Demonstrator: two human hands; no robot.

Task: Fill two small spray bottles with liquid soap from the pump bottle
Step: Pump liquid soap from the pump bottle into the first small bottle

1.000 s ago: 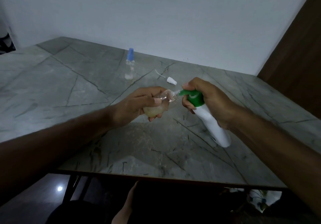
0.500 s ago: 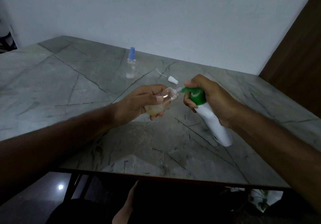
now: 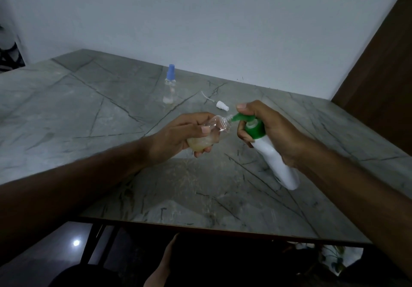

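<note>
My left hand (image 3: 178, 135) grips a small clear spray bottle (image 3: 214, 130), tilted with its open neck toward the right and pale yellowish soap pooled in its lower part. My right hand (image 3: 274, 133) holds the white pump bottle (image 3: 276, 162) with the green pump head (image 3: 254, 128), tilted above the table; my thumb lies over the pump top. The green nozzle tip meets the small bottle's neck. A second small clear bottle with a blue cap (image 3: 169, 85) stands upright farther back. A white spray cap with its thin tube (image 3: 219, 104) lies on the table behind my hands.
The grey marble-patterned table (image 3: 89, 113) runs to a white wall at the back. A brown wooden panel (image 3: 383, 68) rises at the right. The table's near edge (image 3: 200, 228) is below my arms, with dark floor and a bare foot (image 3: 165, 264) beneath.
The pump head has risen, showing the white stem under the green top. Both hands stay together in about the same place.
</note>
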